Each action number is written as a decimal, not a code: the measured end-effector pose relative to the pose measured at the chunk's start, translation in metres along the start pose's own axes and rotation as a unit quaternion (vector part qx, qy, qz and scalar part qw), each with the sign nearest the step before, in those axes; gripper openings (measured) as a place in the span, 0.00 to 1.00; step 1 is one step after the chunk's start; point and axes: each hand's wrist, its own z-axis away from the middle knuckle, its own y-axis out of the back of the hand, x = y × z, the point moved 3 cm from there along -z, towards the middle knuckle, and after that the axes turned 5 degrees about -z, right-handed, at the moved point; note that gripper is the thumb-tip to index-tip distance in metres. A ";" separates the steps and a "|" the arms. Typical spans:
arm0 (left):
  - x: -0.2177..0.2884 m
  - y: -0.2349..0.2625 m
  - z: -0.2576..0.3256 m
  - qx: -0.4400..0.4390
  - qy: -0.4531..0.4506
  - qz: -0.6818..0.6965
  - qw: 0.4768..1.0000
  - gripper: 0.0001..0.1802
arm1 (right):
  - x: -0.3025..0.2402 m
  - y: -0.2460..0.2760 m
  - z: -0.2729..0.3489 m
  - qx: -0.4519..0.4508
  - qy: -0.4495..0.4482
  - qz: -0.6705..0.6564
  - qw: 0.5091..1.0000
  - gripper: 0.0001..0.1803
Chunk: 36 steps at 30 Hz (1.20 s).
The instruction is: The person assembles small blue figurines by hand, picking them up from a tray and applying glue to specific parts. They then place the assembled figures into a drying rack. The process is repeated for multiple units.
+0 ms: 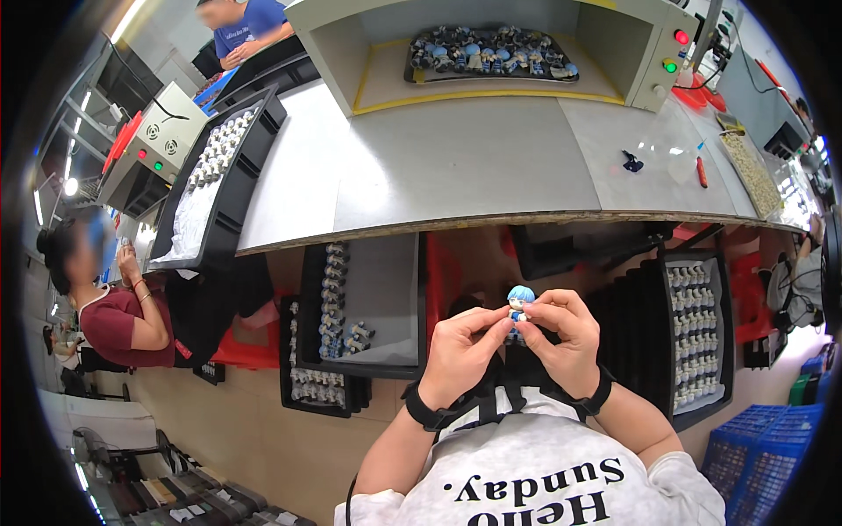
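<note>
A small toy figurine with light blue hair and a blue and white body is held upright in front of my chest. My left hand pinches it from the left between thumb and fingertips. From the other side my right hand grips it the same way, its fingers by the head. The fingertips cover part of the figurine's body. Black bands circle both wrists. Just left of my hands, a black tray holds a column of similar blue and white figurines, with a few more lying apart.
Ahead stands a grey workbench with a box-shaped machine holding a tray of figurine parts. A red-handled tool and a dark piece lie right. Another figurine tray and blue crates stand right. A co-worker sits left.
</note>
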 end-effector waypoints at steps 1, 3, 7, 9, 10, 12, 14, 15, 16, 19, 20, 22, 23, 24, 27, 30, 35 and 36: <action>0.005 -0.001 0.000 -0.001 -0.003 -0.021 1.000 0.11 | 0.000 0.000 0.000 0.005 -0.001 -0.005 1.000 0.12; 0.014 -0.002 0.001 0.007 -0.023 -0.072 0.997 0.09 | 0.000 -0.001 0.001 0.013 -0.001 -0.016 1.000 0.12; 0.021 -0.006 0.003 0.048 -0.089 -0.159 0.982 0.07 | -0.002 -0.004 0.002 0.020 -0.005 -0.023 1.000 0.13; 0.021 -0.008 0.002 0.062 -0.109 -0.186 0.974 0.06 | -0.001 -0.003 0.002 0.017 0.006 -0.005 1.000 0.14; 0.020 -0.009 0.002 0.066 -0.112 -0.200 0.971 0.06 | 0.000 -0.002 0.002 0.011 0.015 0.008 1.000 0.13; 0.018 -0.010 0.002 0.071 -0.128 -0.227 0.963 0.05 | 0.003 0.000 0.002 0.001 0.034 0.036 0.999 0.12; 0.017 -0.010 0.001 0.076 -0.155 -0.254 0.952 0.05 | 0.003 0.001 0.003 0.001 0.055 0.052 0.997 0.12; 0.017 -0.010 0.000 0.076 -0.170 -0.262 0.947 0.05 | 0.003 0.001 0.003 0.002 0.065 0.060 0.996 0.12; 0.018 -0.010 -0.001 0.077 -0.184 -0.270 0.942 0.05 | 0.002 0.001 0.004 0.001 0.072 0.065 0.995 0.12; 0.022 -0.012 -0.002 0.077 -0.205 -0.296 0.930 0.05 | 0.003 0.002 0.006 0.002 0.088 0.074 0.993 0.12; 0.023 -0.012 -0.002 0.076 -0.208 -0.305 0.926 0.05 | 0.005 0.002 0.006 0.003 0.092 0.073 0.993 0.12; 0.023 -0.014 -0.001 0.072 -0.208 -0.309 0.925 0.05 | 0.006 0.002 0.006 0.006 0.101 0.074 0.992 0.12; 0.022 -0.014 -0.001 0.069 -0.208 -0.310 0.925 0.06 | 0.005 0.002 0.005 0.009 0.107 0.075 0.991 0.12; 0.021 -0.014 -0.002 0.064 -0.212 -0.300 0.928 0.06 | 0.005 0.003 0.005 0.011 0.112 0.077 0.991 0.12; 0.019 -0.012 -0.003 0.038 -0.189 -0.257 0.947 0.08 | 0.008 0.003 0.007 -0.017 0.103 0.081 0.991 0.11; 0.020 -0.008 -0.004 -0.004 -0.089 -0.205 0.975 0.12 | 0.010 0.003 0.006 -0.022 0.114 0.094 0.989 0.11; 0.021 -0.006 -0.006 -0.032 -0.024 -0.211 0.977 0.11 | 0.014 0.004 0.006 -0.024 0.109 0.096 0.989 0.11; 0.022 -0.005 -0.006 -0.043 -0.016 -0.225 0.973 0.10 | 0.014 0.004 0.006 -0.024 0.105 0.095 0.990 0.10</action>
